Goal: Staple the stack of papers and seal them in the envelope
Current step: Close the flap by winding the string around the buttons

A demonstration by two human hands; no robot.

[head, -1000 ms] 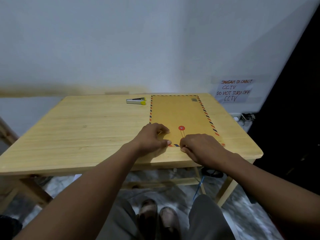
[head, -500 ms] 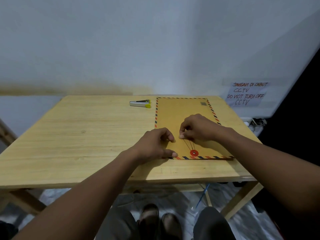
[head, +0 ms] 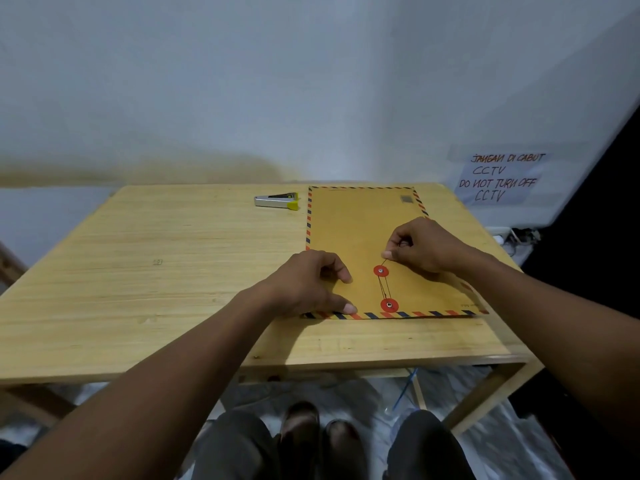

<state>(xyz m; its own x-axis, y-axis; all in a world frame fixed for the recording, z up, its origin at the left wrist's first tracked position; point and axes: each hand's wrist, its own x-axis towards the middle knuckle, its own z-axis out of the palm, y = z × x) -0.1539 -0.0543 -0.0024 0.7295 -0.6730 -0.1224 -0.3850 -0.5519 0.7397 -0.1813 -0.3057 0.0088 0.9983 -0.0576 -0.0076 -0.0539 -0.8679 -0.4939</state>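
Observation:
A brown envelope [head: 360, 233] with a red and blue striped border lies flat on the right half of the wooden table [head: 156, 271]. Two red closure discs [head: 381, 270] sit near its front edge, with a thin string running between them. My right hand [head: 420, 249] pinches the string's end just above the upper disc. My left hand [head: 311, 284] presses the envelope's front left corner, fingers curled. A silver stapler [head: 277, 200] with yellow ends lies at the back, left of the envelope. No papers are visible.
The table stands against a white wall. A handwritten CCTV notice [head: 502, 178] hangs on the wall at right, with a power strip [head: 512, 235] below it. My knees and shoes [head: 318, 434] show under the front edge.
My right hand has moved from the envelope's front edge up over it, pulling the string taut above the upper disc. The view has shifted closer. My left hand stays on the corner.

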